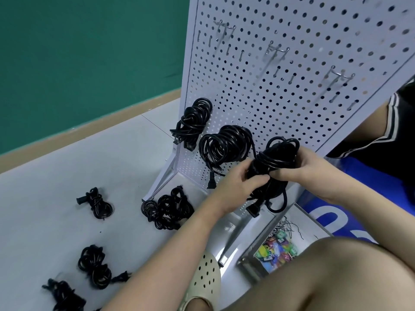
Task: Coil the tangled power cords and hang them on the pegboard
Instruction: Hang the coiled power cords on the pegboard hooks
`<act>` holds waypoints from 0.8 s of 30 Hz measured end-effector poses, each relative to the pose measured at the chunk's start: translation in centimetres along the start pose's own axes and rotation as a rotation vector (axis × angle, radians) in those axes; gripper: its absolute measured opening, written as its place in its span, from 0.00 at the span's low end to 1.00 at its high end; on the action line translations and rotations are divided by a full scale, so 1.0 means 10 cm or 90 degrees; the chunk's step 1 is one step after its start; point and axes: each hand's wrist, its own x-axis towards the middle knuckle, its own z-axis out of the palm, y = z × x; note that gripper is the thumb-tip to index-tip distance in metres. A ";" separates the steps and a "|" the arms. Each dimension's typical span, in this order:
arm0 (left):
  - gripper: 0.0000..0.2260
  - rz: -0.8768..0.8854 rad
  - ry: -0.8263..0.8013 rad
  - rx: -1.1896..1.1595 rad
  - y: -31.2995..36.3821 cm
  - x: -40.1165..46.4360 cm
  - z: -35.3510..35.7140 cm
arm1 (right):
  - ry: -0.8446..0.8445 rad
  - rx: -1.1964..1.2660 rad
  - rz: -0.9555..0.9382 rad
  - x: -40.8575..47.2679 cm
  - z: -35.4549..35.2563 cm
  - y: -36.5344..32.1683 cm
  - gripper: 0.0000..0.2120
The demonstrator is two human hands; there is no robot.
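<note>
Four bundles of black power cord (pixel 95 264) lay loose on the pale grey floor (pixel 56 187); two coiled black cords (pixel 195 122) hung on the white perforated metal pegboard (pixel 303 63); the left hand (pixel 241 187) and right hand (pixel 307 167) each had their grip clamped on a third black coiled cord (pixel 275 158) just before the board; a clear box of coloured tags (pixel 278 250) stood below
</note>
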 end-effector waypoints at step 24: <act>0.17 0.078 0.099 0.016 -0.02 -0.02 0.00 | -0.025 -0.041 -0.072 0.04 0.02 -0.05 0.18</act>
